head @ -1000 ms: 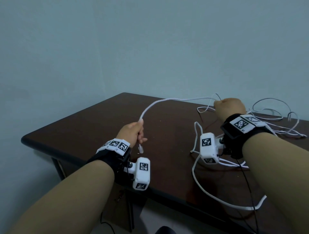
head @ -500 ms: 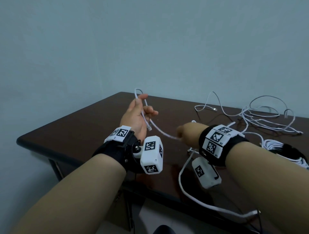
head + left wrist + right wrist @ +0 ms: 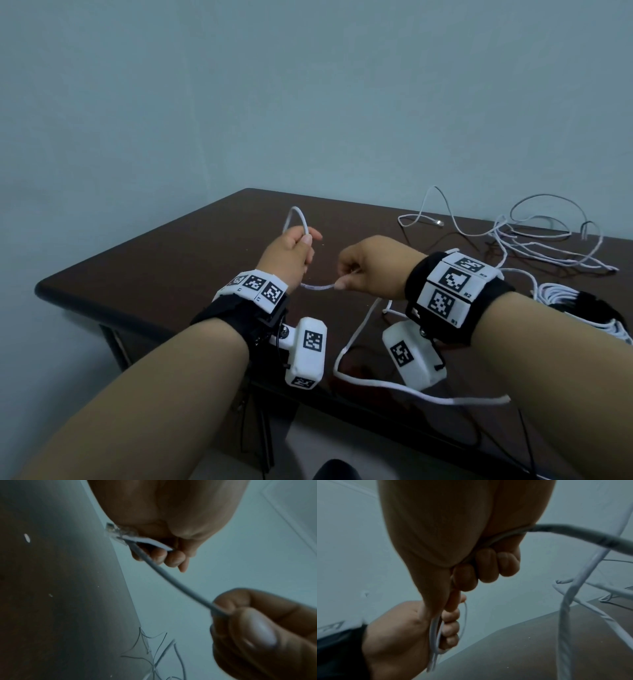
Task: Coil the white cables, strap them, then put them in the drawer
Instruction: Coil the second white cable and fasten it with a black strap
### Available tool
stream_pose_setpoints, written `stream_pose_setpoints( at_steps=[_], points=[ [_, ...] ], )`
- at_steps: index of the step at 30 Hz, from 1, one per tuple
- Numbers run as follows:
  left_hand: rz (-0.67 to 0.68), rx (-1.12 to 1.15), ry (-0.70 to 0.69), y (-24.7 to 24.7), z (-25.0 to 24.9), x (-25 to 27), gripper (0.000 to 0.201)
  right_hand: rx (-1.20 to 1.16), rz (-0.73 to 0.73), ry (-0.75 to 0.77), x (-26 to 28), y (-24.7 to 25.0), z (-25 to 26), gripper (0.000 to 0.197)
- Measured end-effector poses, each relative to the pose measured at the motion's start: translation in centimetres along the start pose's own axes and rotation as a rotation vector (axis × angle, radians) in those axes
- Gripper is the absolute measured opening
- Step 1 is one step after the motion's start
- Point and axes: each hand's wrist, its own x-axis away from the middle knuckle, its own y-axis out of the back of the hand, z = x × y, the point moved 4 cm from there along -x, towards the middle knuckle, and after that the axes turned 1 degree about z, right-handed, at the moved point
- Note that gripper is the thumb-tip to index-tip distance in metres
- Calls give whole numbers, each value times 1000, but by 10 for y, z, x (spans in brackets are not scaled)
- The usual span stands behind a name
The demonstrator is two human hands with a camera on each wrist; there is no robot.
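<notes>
Both grips, left hand (image 3: 291,255) and right hand (image 3: 371,265), tight on thin looped white cable (image 3: 317,286).

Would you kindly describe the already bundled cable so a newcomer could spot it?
Start at the dark brown table and go to its right end. The bundled cable lies there, coiled tight under a black strap, unlike the loose white cables sprawled behind it.

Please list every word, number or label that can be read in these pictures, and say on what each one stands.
"R2": beside the middle marker on the right wristband.
"R1": beside the lower marker on the same band.
A third label, by the top marker, is too blurred to read.
The small marks on the left wristband are too small to read.
</notes>
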Motion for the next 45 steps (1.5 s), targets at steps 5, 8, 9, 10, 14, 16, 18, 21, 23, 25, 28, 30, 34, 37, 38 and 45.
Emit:
stream_pose_setpoints(
  at_steps=[5, 8, 9, 10, 14, 16, 18, 21, 23, 25, 28, 30, 34, 37, 38, 45],
  points=[
    [247, 13, 27, -15, -4, 14, 24, -94, -172, 17, -2, 7, 0, 16],
    [389, 102, 24, -19, -5, 18, 30, -181, -342, -97, -2, 13, -15, 27],
    [434, 98, 12, -20, -5, 18, 25, -212, -393, -148, -2, 14, -22, 31],
    [472, 111, 8, -20, -5, 17, 18, -252, -441, -199, 0, 16, -30, 32],
    [508, 318, 47, -22, -3, 18, 19, -435, -551, -316, 6, 19, -58, 27],
    [485, 475, 59, -22, -5, 19, 21, -497, -551, -336, 9, 18, -66, 24],
    [463, 659, 92, -21, -10, 21, 20, -516, -525, -354, 10, 16, -71, 21],
    [439, 958, 103, -15, -23, 22, 19, -458, -445, -360, 9, 11, -76, 19],
    [443, 1085, 79, -14, -32, 21, 22, -345, -387, -377, 4, 6, -77, 18],
    [474, 1177, 48, -14, -40, 20, 28, -200, -378, -425, 0, 1, -77, 15],
    [509, 1276, 27, -12, -48, 16, 37, -107, -414, -474, 1, 2, -72, 21],
    [475, 1301, 23, -10, -48, 13, 39, -14, -412, -468, 1, 4, -69, 30],
    [278, 1334, 28, -5, -43, 6, 33, 318, -405, -509, 11, 16, -60, 29],
    [117, 1339, 29, 9, -39, -1, 30, 287, -302, -554, 14, 15, -65, 15],
    [77, 1336, 32, 13, -39, -3, 30, 168, -278, -538, 13, 11, -69, 8],
    [4, 1447, 0, 25, -42, -7, 26, -157, -253, -454, 10, -4, -67, 11]
  ],
)
